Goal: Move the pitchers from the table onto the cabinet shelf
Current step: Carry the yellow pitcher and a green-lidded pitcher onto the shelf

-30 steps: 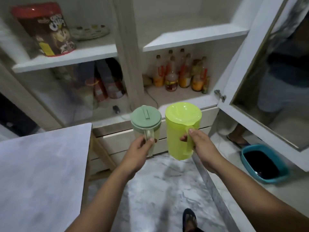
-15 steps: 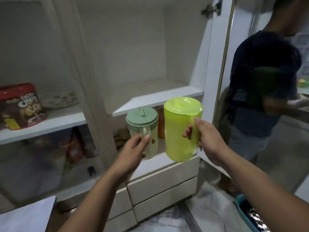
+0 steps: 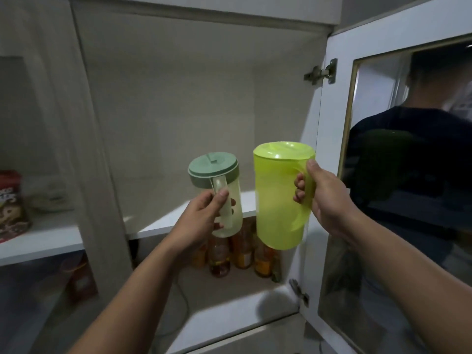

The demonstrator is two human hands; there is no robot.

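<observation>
I hold two pitchers up in front of the open cabinet. My left hand (image 3: 204,215) grips the handle of a small clear pitcher (image 3: 224,200) with a sage-green lid. My right hand (image 3: 324,198) grips the handle of a taller lime-green pitcher (image 3: 275,198) with a matching lid. Both pitchers are upright, side by side and slightly apart, in the air just in front of the white cabinet shelf (image 3: 163,221), their bottoms hanging a little below its front edge.
Several sauce bottles (image 3: 240,254) stand on the lower shelf under the pitchers. A cereal box (image 3: 10,205) sits on the left shelf behind a glass door. The open glass door (image 3: 398,175) at right reflects a person. A hinge (image 3: 320,72) juts at upper right.
Both hands have raised the pitchers from drawer height to the level of the upper shelf and moved closer to the cabinet. The view tilted upward; the floor and table left the frame.
</observation>
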